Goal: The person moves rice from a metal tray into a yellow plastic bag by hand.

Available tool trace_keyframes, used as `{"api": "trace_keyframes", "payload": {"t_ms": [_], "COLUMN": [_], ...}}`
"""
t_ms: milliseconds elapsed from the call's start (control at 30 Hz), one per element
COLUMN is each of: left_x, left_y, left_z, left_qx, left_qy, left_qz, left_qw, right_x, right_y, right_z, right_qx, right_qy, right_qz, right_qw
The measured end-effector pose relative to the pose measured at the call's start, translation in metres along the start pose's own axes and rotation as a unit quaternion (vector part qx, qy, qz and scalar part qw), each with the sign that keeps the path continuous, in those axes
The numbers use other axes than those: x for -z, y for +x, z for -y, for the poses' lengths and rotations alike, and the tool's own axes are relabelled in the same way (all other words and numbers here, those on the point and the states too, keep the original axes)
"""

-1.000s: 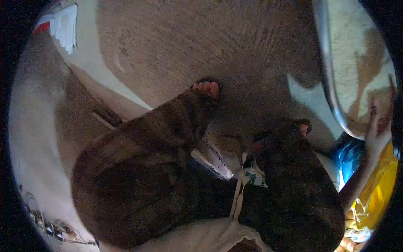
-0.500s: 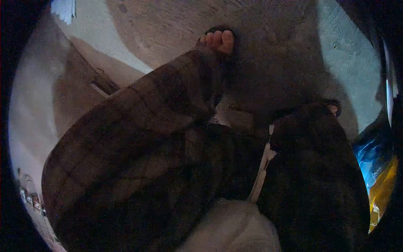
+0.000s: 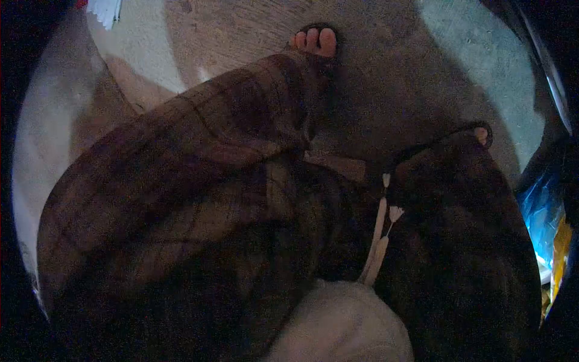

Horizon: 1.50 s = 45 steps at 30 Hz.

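Neither of my hands shows in this dim view. My lap fills most of it, covered by dark plaid cloth [image 3: 223,139]. At the bottom lies pale cloth [image 3: 344,326], like the front of a top. From it hang pale drawstrings [image 3: 375,253] with tasselled ends, resting over the dark cloth. The toes of one foot [image 3: 313,42] stick out at the top in a dark sandal. Toes of my other foot [image 3: 481,136] show at the right, also in dark footwear.
Rough concrete floor [image 3: 386,78] lies ahead, with bright patches and shadows. At the right edge are a shiny blue plastic bag [image 3: 540,205] and something yellow [image 3: 562,241]. A white ridged object [image 3: 105,12] is at the top left.
The view has shifted slightly. My raised knee at the left appears further left, and the drawstring ends have separated. A dark object with a pale edge beside that leg is no longer seen.
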<state>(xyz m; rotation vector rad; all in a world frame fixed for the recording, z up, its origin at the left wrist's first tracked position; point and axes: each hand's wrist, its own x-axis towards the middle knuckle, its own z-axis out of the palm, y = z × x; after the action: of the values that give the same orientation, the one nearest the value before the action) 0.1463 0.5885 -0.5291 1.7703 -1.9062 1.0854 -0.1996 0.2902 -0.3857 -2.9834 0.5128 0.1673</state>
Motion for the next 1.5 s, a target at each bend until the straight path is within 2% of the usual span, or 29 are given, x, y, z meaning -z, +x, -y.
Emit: {"api": "trace_keyframes", "payload": {"t_ms": [67,167,267,300,333,367,400,433,500,533,567,600,667,767,833,900,967,1033,1067,1100,1167,1233,1333,1367,1433,1467,1500], "left_x": [-0.004,0.014,0.06,0.076,0.094,0.11,0.129,0.151,0.206,0.211,0.226,0.23,0.254,0.261,0.267,0.274,0.276,0.277,0.28,0.279,0.279,0.282,0.286,0.295,0.299,0.304,0.31], "left_y": [-0.002,0.014,0.055,0.084,0.11,0.132,0.15,0.166,0.205,0.22,0.258,0.279,0.325,0.34,0.352,0.359,0.369,0.379,0.383,0.392,0.405,0.412,0.402,0.407,0.432,0.44,0.443], "left_z": [0.001,-0.001,-0.007,0.002,0.015,0.03,0.054,0.069,0.144,0.134,0.138,0.142,0.149,0.156,0.155,0.147,0.146,0.14,0.137,0.136,0.13,0.139,0.116,0.109,0.107,0.103,0.098], "left_qx": [-0.044,-0.007,0.03,0.033,0.134,0.231,0.321,0.402,0.533,0.525,0.494,0.35,0.237,0.203,0.175,0.153,0.122,0.094,0.085,0.067,0.049,-0.001,-0.008,-0.019,-0.039,-0.054,-0.067], "left_qy": [0.022,-0.002,-0.02,-0.011,-0.077,-0.147,-0.219,-0.289,-0.429,-0.324,-0.401,-0.451,-0.329,-0.367,-0.404,-0.441,-0.468,-0.499,-0.516,-0.532,-0.536,-0.544,-0.56,-0.569,-0.601,-0.616,-0.632], "left_qz": [-0.046,0.059,0.152,0.134,0.179,0.219,0.255,0.289,0.344,0.176,0.123,0.048,0.115,0.027,-0.026,-0.085,-0.149,-0.195,-0.21,-0.233,-0.306,-0.313,-0.345,-0.359,-0.371,-0.382,-0.389], "left_qw": [0.998,0.998,0.988,0.99,0.972,0.937,0.885,0.819,0.644,0.767,0.762,0.82,0.907,0.908,0.897,0.88,0.862,0.839,0.826,0.811,0.785,0.778,0.753,0.74,0.707,0.686,0.667], "right_x": [0.01,0.04,0.089,0.106,0.124,0.143,0.157,0.154,0.18,0.18,0.176,0.176,0.182,0.2,0.197,0.198,0.199,0.206,0.208,0.214,0.213,0.215,0.189,0.186,0.176,0.169,0.151], "right_y": [0.008,0.027,0.059,0.072,0.083,0.095,0.105,0.117,0.094,0.093,0.089,0.087,0.085,0.067,0.051,0.032,0.018,-0.005,-0.016,-0.023,-0.04,-0.054,-0.078,-0.087,-0.089,-0.095,-0.1], "right_z": [-0.005,-0.025,-0.04,-0.042,-0.043,-0.042,-0.03,-0.034,-0.001,0.003,0.002,0.007,0.018,0.047,0.047,0.064,0.067,0.069,0.075,0.076,0.069,0.065,0.048,0.043,0.041,0.037,0.03], "right_qx": [0.021,0.048,0.074,0.084,0.093,0.101,0.004,0.136,0.007,-0.015,-0.036,-0.06,-0.097,-0.177,-0.212,-0.277,-0.316,-0.307,-0.382,-0.45,-0.561,-0.616,-0.631,-0.639,-0.61,-0.577,-0.584], "right_qy": [-0.03,-0.098,-0.175,-0.199,-0.224,-0.248,-0.153,-0.121,-0.166,-0.144,-0.108,-0.091,-0.065,-0.034,0.1,0.166,0.16,0.101,-0.015,-0.134,-0.296,-0.263,-0.191,-0.147,-0.215,-0.209,-0.209], "right_qz": [-0.002,-0.017,-0.042,-0.05,-0.058,-0.064,-0.143,-0.28,-0.2,-0.22,-0.256,-0.281,-0.327,-0.372,-0.424,-0.47,-0.515,-0.524,-0.483,-0.445,-0.295,-0.175,-0.023,0.013,0.053,0.09,0.091], "right_qw": [0.999,0.994,0.981,0.975,0.968,0.961,0.978,0.943,0.966,0.965,0.96,0.954,0.938,0.911,0.875,0.822,0.781,0.788,0.787,0.763,0.715,0.721,0.752,0.755,0.761,0.784,0.779]}}
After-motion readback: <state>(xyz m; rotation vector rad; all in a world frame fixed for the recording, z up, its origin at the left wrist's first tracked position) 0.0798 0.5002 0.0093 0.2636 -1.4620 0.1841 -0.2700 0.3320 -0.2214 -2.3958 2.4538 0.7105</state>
